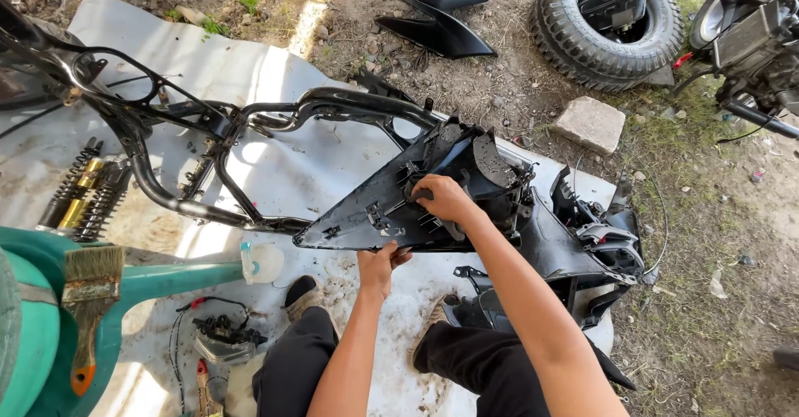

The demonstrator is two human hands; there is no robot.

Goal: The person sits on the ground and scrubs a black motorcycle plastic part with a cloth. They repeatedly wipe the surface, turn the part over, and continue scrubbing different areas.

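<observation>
A large black plastic fairing panel (374, 209) lies tilted against a bare black motorcycle frame (250, 121), inner ribbed side up. My right hand (441, 198) presses down on the panel's middle, fingers curled over its ribs. My left hand (380, 265) pinches the panel's lower edge from beneath. My legs in dark trousers show below, feet on a white sheet (275, 67).
Two shock absorbers (83, 191) lie at left. A paintbrush (87, 300) rests on a green plastic chair (50, 317). More black body parts (583, 242) sit at right. A tyre (607, 22), a stone block (591, 123) and another fairing (441, 9) lie on dirt beyond.
</observation>
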